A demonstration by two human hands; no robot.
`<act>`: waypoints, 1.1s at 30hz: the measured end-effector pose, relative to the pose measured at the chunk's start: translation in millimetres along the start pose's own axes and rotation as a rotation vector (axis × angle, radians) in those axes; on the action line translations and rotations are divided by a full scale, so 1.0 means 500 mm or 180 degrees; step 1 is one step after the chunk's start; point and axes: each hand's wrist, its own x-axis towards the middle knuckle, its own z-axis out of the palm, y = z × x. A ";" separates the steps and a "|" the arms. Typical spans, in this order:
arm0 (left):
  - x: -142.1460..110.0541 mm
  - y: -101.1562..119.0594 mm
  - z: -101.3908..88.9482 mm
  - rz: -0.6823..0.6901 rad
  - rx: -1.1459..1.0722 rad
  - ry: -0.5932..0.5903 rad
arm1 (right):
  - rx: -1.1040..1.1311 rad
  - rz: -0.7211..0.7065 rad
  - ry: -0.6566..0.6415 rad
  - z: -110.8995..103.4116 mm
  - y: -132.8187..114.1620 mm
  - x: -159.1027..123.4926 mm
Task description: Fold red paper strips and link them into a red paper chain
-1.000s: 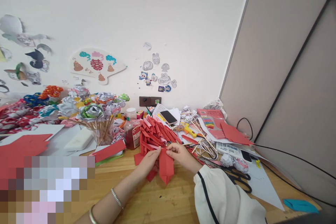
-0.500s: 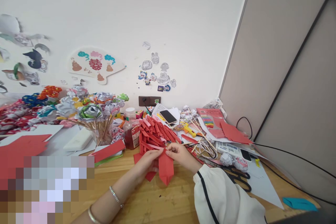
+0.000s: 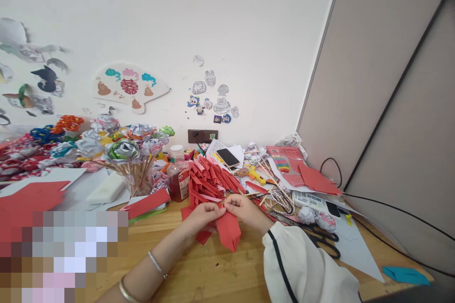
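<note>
Between my two hands is a folded red paper strip (image 3: 229, 233), its pointed end hanging down toward me over the wooden table. The fingers of my left hand (image 3: 203, 218) pinch its far end from the left. My right hand (image 3: 241, 209) is closed on the same end from the right, thumb and forefinger together. Fingertips of both hands nearly meet there and cover the gripped edge. Just beyond lies a heap of folded red paper pieces (image 3: 208, 180). Flat red paper (image 3: 203, 237) lies partly beneath my left hand.
A jar of reddish liquid (image 3: 177, 182) stands left of the heap, near paper flowers on sticks (image 3: 124, 151). A phone (image 3: 228, 157), a yellow glue gun (image 3: 256, 176) and a bead string (image 3: 280, 202) lie behind. Black-handled scissors (image 3: 323, 241) rest at right, near a blue folded paper (image 3: 406, 275).
The red strip has tilted, its pointed lower end swinging to the right. My left fingers have shifted slightly right along its far end. My right hand has hardly moved.
</note>
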 end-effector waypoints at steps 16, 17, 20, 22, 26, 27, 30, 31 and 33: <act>0.009 -0.006 0.002 0.0199 0.0332 -0.0073 | -0.0010 0.0068 -0.0068 0.000 -0.004 -0.006; 0.010 -0.006 0.002 0.0220 0.0415 -0.0075 | -0.0054 0.0064 -0.0081 0.000 -0.003 -0.007; 0.011 -0.006 0.000 0.0323 0.0713 -0.0091 | -0.0191 0.0025 -0.0141 -0.003 -0.006 -0.008; 0.012 -0.007 -0.001 0.0372 0.0876 -0.0080 | -0.0309 0.0010 -0.0172 -0.005 -0.010 -0.008; 0.012 -0.010 0.002 0.0436 0.1041 -0.0005 | -0.0540 -0.0066 -0.0108 -0.007 -0.012 -0.011; 0.012 -0.011 0.003 0.0438 0.1026 -0.0011 | -0.0579 -0.0091 -0.0063 -0.007 -0.011 -0.011; 0.012 -0.011 0.008 0.0378 0.0831 -0.0094 | -0.0606 -0.0140 0.0055 -0.005 -0.009 -0.014; 0.012 -0.011 0.009 0.0372 0.0757 -0.0117 | -0.0587 -0.0143 0.0066 -0.004 -0.009 -0.014; 0.012 -0.008 0.009 0.0457 0.0683 -0.0081 | -0.0525 -0.0143 0.0083 -0.003 -0.012 -0.014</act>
